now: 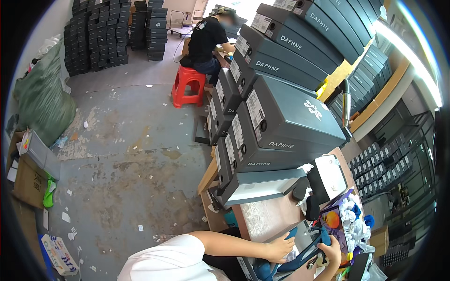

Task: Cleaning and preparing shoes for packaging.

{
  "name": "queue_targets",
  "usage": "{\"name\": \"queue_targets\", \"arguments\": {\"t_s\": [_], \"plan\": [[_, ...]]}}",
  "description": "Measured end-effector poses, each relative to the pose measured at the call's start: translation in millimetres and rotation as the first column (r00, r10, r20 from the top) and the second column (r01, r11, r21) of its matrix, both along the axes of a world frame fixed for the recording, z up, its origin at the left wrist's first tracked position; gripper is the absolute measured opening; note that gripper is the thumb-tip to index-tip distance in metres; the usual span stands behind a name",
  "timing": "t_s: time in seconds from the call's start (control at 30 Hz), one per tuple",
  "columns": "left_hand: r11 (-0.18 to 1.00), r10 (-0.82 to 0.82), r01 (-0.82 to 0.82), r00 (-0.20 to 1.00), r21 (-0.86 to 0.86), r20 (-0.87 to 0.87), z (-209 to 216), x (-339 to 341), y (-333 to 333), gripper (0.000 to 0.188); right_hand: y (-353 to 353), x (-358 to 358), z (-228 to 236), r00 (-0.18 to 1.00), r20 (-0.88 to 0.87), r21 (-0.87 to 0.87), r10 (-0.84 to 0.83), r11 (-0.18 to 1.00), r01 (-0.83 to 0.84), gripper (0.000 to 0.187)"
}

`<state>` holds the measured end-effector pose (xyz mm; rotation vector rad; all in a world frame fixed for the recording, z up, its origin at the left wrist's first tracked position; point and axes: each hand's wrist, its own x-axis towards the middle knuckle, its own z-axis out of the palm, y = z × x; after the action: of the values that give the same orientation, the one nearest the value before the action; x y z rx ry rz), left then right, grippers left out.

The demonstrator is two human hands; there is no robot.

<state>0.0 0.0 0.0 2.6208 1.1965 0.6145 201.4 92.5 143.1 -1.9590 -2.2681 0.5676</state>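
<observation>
My left hand (pixel 280 248) is closed around part of a dark teal-blue strappy shoe (pixel 300 264) at the lower right. To its right, my right hand (pixel 332 250) grips a raised blue piece of what looks like the same pair. Whether both hands hold one shoe or two I cannot tell. A grey shoebox (pixel 244 268) partly shows beneath my left forearm. Just beyond my hands lie dark, rounded shoe-like pieces (pixel 312 208) beside white tissue. An opened grey box part (pixel 262 185), pale inside, rests on the worktable (pixel 262 219).
Dark shoeboxes (pixel 300 117) stand in a tall leaning stack on the table. A purple carton (pixel 332 220) holds crumpled paper (pixel 349 213). Farther off, a person (pixel 206 40) sits on a red stool (pixel 188 86). A green sack (pixel 44 93) and cardboard boxes (pixel 30 173) line the left.
</observation>
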Motion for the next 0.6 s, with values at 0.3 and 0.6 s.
{"name": "queue_targets", "arguments": {"t_s": [0.3, 0.6], "plan": [[0.999, -0.014, 0.018, 0.991, -0.03, 0.13, 4, -9, 5, 0.058, -63, -24, 50, 0.925, -0.335, 0.315, 0.178, 0.947, -0.068, 0.054], [0.998, -0.029, 0.026, 0.998, 0.062, 0.051, -1, 4, -4, 0.056, -114, 32, 97, 0.936, -0.347, 0.591, -0.067, 0.759, 0.274, 0.061]]}}
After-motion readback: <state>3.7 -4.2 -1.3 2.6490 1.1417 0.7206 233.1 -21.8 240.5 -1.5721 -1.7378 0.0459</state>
